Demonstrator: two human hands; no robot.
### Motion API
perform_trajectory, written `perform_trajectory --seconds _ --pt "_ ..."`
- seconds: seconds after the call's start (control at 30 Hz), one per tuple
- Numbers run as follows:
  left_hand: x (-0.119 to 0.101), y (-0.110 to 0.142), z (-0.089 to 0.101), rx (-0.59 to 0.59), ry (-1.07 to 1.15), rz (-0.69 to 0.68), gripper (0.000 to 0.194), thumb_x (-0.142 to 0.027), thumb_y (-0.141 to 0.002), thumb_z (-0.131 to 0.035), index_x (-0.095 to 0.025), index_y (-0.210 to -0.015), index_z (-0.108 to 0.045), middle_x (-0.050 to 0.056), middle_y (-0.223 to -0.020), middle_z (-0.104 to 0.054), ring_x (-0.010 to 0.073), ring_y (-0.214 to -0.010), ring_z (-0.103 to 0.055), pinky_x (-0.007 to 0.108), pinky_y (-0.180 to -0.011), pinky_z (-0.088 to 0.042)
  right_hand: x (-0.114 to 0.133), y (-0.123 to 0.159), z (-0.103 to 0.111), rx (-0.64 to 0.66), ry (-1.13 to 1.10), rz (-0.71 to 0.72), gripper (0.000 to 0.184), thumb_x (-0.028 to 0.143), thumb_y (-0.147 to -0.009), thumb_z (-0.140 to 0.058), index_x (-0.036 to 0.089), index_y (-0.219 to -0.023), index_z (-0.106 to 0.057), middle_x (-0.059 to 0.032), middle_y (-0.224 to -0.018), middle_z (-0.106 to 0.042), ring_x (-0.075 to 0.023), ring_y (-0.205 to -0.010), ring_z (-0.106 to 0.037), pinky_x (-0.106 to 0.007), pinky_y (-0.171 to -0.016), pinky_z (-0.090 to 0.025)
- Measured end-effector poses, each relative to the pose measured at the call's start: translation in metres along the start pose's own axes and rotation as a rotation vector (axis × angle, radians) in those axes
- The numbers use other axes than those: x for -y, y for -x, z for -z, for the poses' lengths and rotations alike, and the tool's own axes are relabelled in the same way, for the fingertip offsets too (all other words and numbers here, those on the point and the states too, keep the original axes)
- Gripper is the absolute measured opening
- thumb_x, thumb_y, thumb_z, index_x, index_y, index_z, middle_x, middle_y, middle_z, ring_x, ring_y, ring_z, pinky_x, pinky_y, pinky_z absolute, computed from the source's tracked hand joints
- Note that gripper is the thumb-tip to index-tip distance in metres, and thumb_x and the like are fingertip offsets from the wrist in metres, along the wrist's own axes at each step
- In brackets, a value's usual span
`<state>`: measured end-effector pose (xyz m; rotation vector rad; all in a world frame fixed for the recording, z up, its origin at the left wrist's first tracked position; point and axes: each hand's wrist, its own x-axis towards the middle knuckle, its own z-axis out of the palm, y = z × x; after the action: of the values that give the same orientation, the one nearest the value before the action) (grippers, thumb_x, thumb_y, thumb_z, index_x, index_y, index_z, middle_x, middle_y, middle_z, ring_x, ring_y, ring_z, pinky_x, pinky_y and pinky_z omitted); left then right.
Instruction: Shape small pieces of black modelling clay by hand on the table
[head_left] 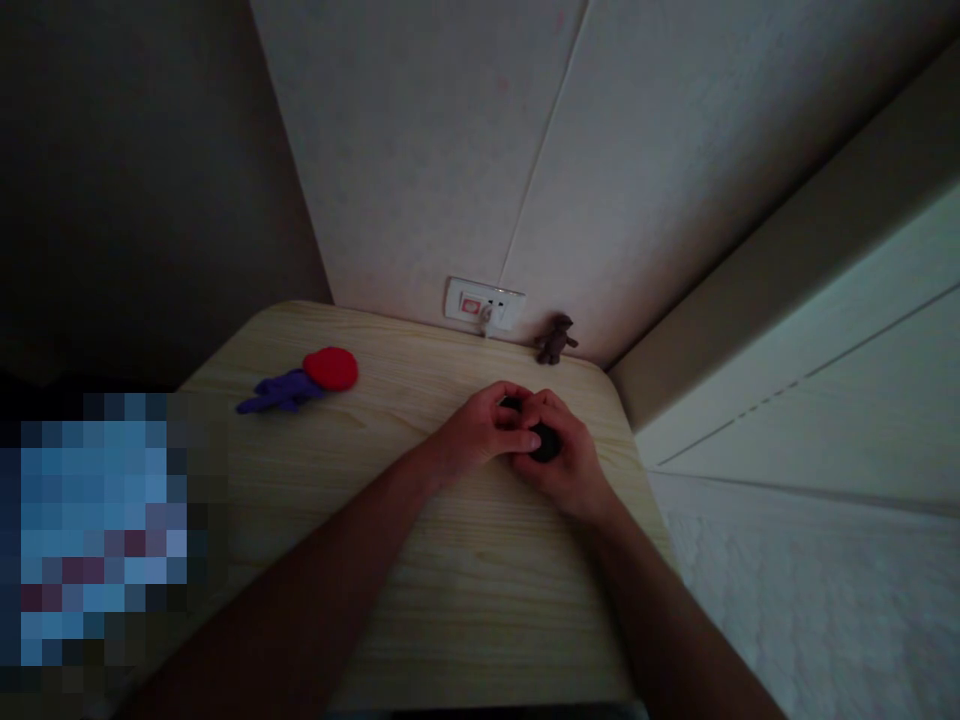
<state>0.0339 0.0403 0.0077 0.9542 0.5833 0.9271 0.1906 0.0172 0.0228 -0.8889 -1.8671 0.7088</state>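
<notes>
Above the wooden table, both hands meet around a black lump (547,444) that looks like modelling clay. My left hand (480,428) presses on it from the left, thumb laid across its top. My right hand (576,462) cups the lump from the right, its fingers curled against those of the left. Parts of the lump are hidden by the fingers. Just beyond the hands stands a small dark brown clay figure (555,340). To the left lies a purple clay figure (285,390), touching a flat round red piece (332,369).
The pale wood-grain table (480,590) backs onto a wall with a socket plate (484,303), where a white plug sits. A light cabinet-like panel (825,400) rises at the right, above white quilted fabric (825,600). A pixelated blue patch (97,500) covers the lower left.
</notes>
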Motion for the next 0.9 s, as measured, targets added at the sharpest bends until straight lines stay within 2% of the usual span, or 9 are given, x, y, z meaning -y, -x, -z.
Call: perform_trajectory --seconds 0.17,0.33,0.47,0.57,0.9 --pt "-0.0002 0.0 -0.0024 -0.017 0.015 0.008 0.057 -0.019 -0.062 -0.085 -0.016 -0.114 -0.061 0.002 -0.084 -0.071 0.0169 -0.079 -0.068 0.03 -0.077 -0.049 -0.0027 0.0005 -0.0021 -0.084 0.055 -0.005 0.018 0.013 -0.071 -0.068 0.023 -0.076 -0.055 0.0009 -0.08 -0.054 -0.0165 -0.076 -0.054 -0.031 -0.069 -0.045" --pt "0.0007 -0.0022 -0.003 -0.089 0.089 0.031 0.044 -0.024 -0.066 -0.08 -0.016 -0.106 -0.065 0.005 -0.092 -0.071 0.018 -0.084 -0.067 0.03 -0.076 -0.048 -0.0001 0.0027 -0.0019 -0.1 0.1 -0.159 0.016 0.02 -0.074 -0.071 0.023 -0.081 -0.058 0.0044 -0.069 -0.055 -0.0123 -0.061 -0.048 -0.026 -0.056 -0.04" --pt "0.0013 -0.004 -0.0022 -0.117 0.126 0.048 0.04 -0.025 -0.066 -0.078 -0.017 -0.104 -0.066 0.005 -0.088 -0.07 0.0164 -0.078 -0.065 0.029 -0.071 -0.047 0.0028 0.002 -0.0015 -0.123 0.084 -0.174 0.015 0.022 -0.076 -0.072 0.022 -0.086 -0.061 0.0036 -0.071 -0.059 -0.0125 -0.062 -0.051 -0.025 -0.056 -0.042" --pt "0.0011 -0.0039 -0.0021 -0.113 0.135 0.042 0.041 -0.024 -0.066 -0.076 -0.017 -0.105 -0.066 0.004 -0.086 -0.069 0.0155 -0.075 -0.064 0.028 -0.069 -0.046 0.0034 0.0014 -0.0017 -0.134 0.087 -0.183 0.013 0.021 -0.075 -0.071 0.022 -0.082 -0.06 0.0036 -0.07 -0.059 -0.0118 -0.061 -0.05 -0.025 -0.057 -0.041" --pt "0.0011 -0.0032 -0.0004 -0.086 0.135 0.052 0.042 -0.024 -0.068 -0.071 -0.015 -0.108 -0.064 0.004 -0.079 -0.071 0.0154 -0.069 -0.065 0.028 -0.069 -0.047 0.004 0.0043 -0.0022 -0.157 0.012 -0.259 0.019 0.019 -0.074 -0.069 0.023 -0.074 -0.051 0.0075 -0.06 -0.047 -0.0095 -0.053 -0.039 -0.023 -0.05 -0.033"
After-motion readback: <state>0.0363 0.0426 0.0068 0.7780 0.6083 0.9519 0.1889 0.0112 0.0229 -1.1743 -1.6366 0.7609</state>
